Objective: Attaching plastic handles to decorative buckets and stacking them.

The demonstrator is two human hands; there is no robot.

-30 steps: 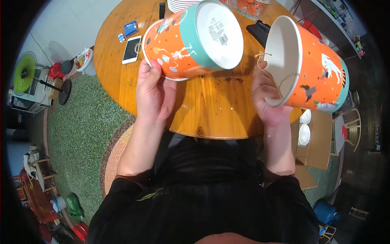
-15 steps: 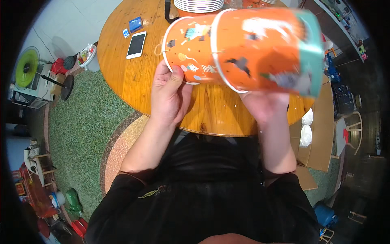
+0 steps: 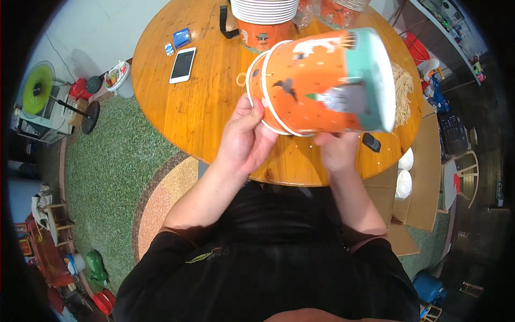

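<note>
Left hand (image 3: 244,142): closed on the white rolled rim at the open end of the orange paper bucket with printed figures and a teal base band (image 3: 322,80), thumb across the rim, fingers behind it.

Orange paper bucket: held on its side above the round varnished wooden desk (image 3: 204,102), between the two hands, mouth toward the left hand, teal base toward the right. A second white rim shows just inside the first, so it appears to be two buckets nested. Judged light, thin-walled and easily dented; the stiff rolled rim and the base edge are the firm places to grip, the smooth printed wall likely slippery.

Right hand (image 3: 337,152): under the bucket's lower wall, fingers pressed up against it; grip partly hidden.

Beyond the left hand: white smartphone (image 3: 182,64), small blue box (image 3: 182,37).

Beyond the bucket: stack of white-rimmed orange buckets (image 3: 265,21).

Right of the right hand: small dark object (image 3: 371,142), bundle of pale string (image 3: 402,94).
</note>
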